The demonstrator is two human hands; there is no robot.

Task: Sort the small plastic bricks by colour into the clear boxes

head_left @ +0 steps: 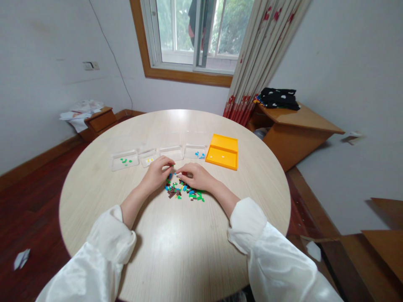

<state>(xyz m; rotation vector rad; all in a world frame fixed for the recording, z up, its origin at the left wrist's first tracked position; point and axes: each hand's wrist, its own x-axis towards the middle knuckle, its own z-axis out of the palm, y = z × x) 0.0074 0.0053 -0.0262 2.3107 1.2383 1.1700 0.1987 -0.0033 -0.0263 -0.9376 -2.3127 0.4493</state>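
Over the far side of a mixed pile of small toy bricks (173,193), in brown, green, blue and yellow, both hands face each other. My left hand (157,173) is closed in a pinch, with a small green brick (172,165) showing at its fingertips. My right hand (195,176) is curled, thumb and fingertips close together. A bit of light blue shows near those fingertips, but whether they grip it I cannot make out. Part of the pile is hidden under my hands.
Behind the hands stand clear plastic boxes: one with green bricks (117,164), one with yellow bricks (144,162), a middle box (171,153) and one with blue bricks (186,152). An open yellow case (231,144) with small white pieces lies right of them on the round table (176,251).
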